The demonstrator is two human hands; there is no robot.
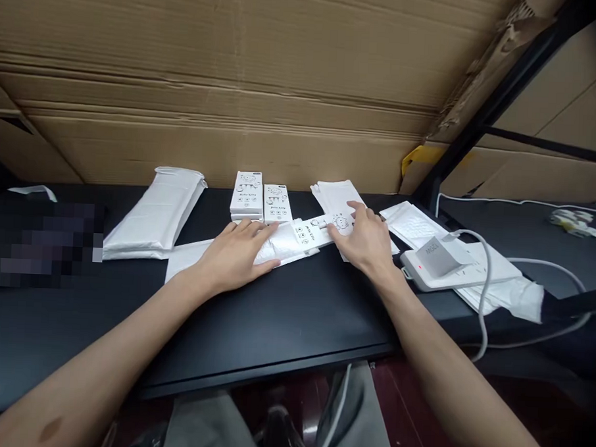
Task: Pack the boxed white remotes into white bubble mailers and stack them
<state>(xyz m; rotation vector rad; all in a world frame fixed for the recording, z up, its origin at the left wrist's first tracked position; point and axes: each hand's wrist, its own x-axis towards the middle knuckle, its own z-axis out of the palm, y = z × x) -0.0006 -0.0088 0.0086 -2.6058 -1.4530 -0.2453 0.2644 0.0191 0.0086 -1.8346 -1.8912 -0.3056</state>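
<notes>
My left hand (237, 254) lies flat, fingers together and stretched, pressing on a white padded mailer (192, 255) on the black table (284, 315). My right hand (364, 239) grips the end of a small white printed box (310, 230) that lies half inside the mailer's open end. Two more white printed boxes (247, 193) (277, 203) stand just behind the hands.
A thick stack of white mailers (155, 214) lies at the left. More mailers (336, 195) and printed sheets (411, 222) lie at the right, beside a white label printer (442, 263) with a grey cable (483, 284). A cardboard wall (235, 82) backs the table.
</notes>
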